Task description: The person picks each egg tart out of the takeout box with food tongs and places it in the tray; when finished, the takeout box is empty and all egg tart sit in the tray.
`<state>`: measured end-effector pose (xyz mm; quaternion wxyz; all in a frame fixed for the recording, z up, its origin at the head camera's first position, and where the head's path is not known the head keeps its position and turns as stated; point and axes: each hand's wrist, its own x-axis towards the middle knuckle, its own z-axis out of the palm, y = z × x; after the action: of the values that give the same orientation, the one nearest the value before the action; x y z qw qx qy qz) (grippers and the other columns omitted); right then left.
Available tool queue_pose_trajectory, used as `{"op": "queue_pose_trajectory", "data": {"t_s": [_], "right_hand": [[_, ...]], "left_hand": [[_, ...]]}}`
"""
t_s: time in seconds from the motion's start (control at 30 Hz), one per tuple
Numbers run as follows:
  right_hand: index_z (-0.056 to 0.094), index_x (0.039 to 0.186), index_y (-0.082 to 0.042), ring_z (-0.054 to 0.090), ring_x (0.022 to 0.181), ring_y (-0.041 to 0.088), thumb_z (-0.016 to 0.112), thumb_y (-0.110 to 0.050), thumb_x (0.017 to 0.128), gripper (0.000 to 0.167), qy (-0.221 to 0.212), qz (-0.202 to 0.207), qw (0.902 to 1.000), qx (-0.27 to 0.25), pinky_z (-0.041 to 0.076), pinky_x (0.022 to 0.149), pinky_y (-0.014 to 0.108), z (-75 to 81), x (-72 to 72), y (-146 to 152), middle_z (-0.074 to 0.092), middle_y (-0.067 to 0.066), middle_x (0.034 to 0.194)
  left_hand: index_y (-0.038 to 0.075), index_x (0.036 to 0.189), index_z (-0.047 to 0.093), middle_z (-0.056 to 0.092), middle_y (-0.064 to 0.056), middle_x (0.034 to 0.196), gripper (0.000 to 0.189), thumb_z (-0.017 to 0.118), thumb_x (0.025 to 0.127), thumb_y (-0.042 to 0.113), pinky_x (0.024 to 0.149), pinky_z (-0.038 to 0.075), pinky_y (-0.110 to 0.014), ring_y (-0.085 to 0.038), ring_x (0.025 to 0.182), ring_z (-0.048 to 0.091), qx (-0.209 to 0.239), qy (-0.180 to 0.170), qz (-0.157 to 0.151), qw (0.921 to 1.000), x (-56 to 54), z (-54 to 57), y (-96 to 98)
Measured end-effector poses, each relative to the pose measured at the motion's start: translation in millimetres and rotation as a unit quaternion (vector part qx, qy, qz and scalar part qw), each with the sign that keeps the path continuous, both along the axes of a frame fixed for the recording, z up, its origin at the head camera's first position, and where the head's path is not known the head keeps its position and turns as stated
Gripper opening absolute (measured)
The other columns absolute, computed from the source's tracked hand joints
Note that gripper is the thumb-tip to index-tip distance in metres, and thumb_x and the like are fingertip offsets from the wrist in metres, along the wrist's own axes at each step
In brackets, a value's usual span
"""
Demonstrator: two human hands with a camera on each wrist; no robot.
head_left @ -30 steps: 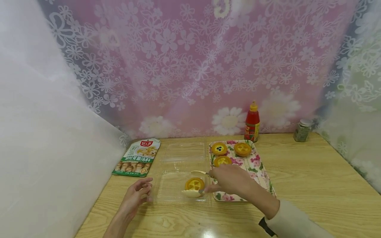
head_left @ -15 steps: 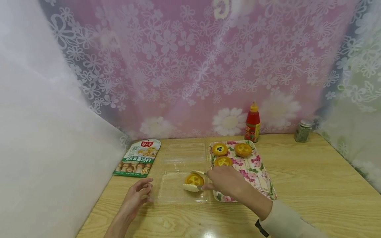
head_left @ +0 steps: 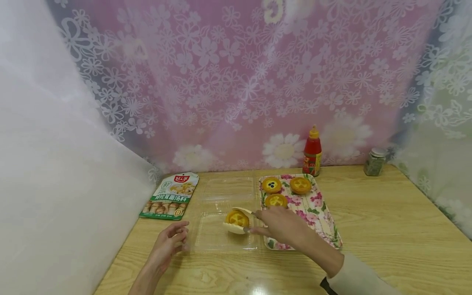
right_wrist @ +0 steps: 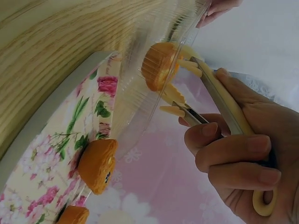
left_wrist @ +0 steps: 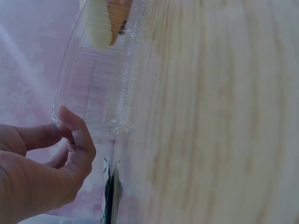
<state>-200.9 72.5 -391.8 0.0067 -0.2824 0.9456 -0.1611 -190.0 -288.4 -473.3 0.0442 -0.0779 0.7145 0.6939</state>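
My right hand [head_left: 282, 224] grips a pair of tongs [right_wrist: 224, 100] with cream tips. Between the tips sits an egg tart [head_left: 237, 218], a round pastry with a yellow centre. It is within the base of an open clear plastic container [head_left: 210, 235]; whether it touches the floor I cannot tell. At the container's left side, my left hand [left_wrist: 51, 172] pinches the rim with thumb and fingers. A flower-patterned tray [head_left: 324, 225] stands just right of the container, partly under my right hand. Toward its back lie a berry-topped tart [head_left: 271, 185] and two plainer tarts [head_left: 300, 185].
Behind my left hand lies a green and white food pouch [head_left: 170, 196]. A red sauce bottle [head_left: 312, 153] with a yellow cap stands behind the tray. Farther right is a small lidded jar [head_left: 375, 162]. A floral curtain [head_left: 228, 102] hangs along the table's back edge.
The tongs have closed in around the tart, and tart and tongs have shifted slightly left and toward the back of the container base. My left hand has stayed in place.
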Motion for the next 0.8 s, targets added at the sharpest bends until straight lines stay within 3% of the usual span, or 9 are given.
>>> {"op": "queue_pose_trajectory", "data": {"t_s": [0.23, 0.4, 0.57, 0.7, 0.8], "right_hand": [[0.071, 0.131, -0.003, 0.073, 0.08, 0.013, 0.069, -0.042, 0.1, 0.05, -0.011, 0.032, 0.9977, -0.059, 0.062, 0.074, 0.035, -1.1, -3.1, 16, 0.078, 0.006, 0.107], [0.068, 0.137, -0.005, 0.072, 0.079, 0.011, 0.066, -0.047, 0.101, 0.055, -0.027, 0.009, 0.9979, -0.058, 0.062, 0.079, 0.039, 5.4, -1.8, 26, 0.077, 0.005, 0.111], [0.064, 0.143, -0.009, 0.064, 0.066, 0.005, 0.064, -0.05, 0.101, 0.059, -0.034, -0.018, 0.9973, -0.063, 0.06, 0.08, 0.039, 15.0, -0.5, 39, 0.077, -0.001, 0.098], [0.059, 0.148, -0.01, 0.042, 0.047, 0.003, 0.062, -0.051, 0.102, 0.062, -0.029, -0.03, 0.9967, -0.07, 0.052, 0.065, 0.03, 21.0, -2.7, 54, 0.064, -0.005, 0.067], [0.058, 0.149, -0.007, 0.044, 0.046, 0.006, 0.062, -0.053, 0.101, 0.066, -0.019, -0.044, 0.9965, -0.069, 0.051, 0.064, 0.031, 23.5, -4.2, 66, 0.067, 0.002, 0.07]], "left_hand": [[-0.003, 0.146, 0.053, 0.057, -0.012, 0.115, 0.04, 0.057, 0.107, 0.007, 0.071, 0.058, -0.037, -0.017, 0.084, 0.053, -0.001, 0.0, 0.002, 1.0, 0.0, -1.0, -2.0], [-0.002, 0.146, 0.053, 0.057, -0.012, 0.116, 0.04, 0.057, 0.107, 0.007, 0.071, 0.058, -0.036, -0.017, 0.084, 0.053, 0.001, -0.002, 0.0, 1.0, 0.2, -1.6, -2.2], [-0.002, 0.146, 0.053, 0.057, -0.013, 0.116, 0.04, 0.057, 0.107, 0.007, 0.072, 0.058, -0.037, -0.017, 0.084, 0.054, -0.003, -0.002, 0.0, 1.0, 1.1, -2.2, -1.6], [-0.002, 0.146, 0.053, 0.057, -0.012, 0.115, 0.04, 0.057, 0.107, 0.006, 0.072, 0.058, -0.037, -0.017, 0.084, 0.054, -0.003, -0.002, 0.001, 1.0, 1.0, -1.5, -1.2], [-0.002, 0.146, 0.053, 0.057, -0.012, 0.115, 0.041, 0.057, 0.106, 0.006, 0.072, 0.058, -0.036, -0.017, 0.084, 0.054, -0.004, -0.001, 0.001, 1.0, 0.4, -0.5, -0.6]]}}
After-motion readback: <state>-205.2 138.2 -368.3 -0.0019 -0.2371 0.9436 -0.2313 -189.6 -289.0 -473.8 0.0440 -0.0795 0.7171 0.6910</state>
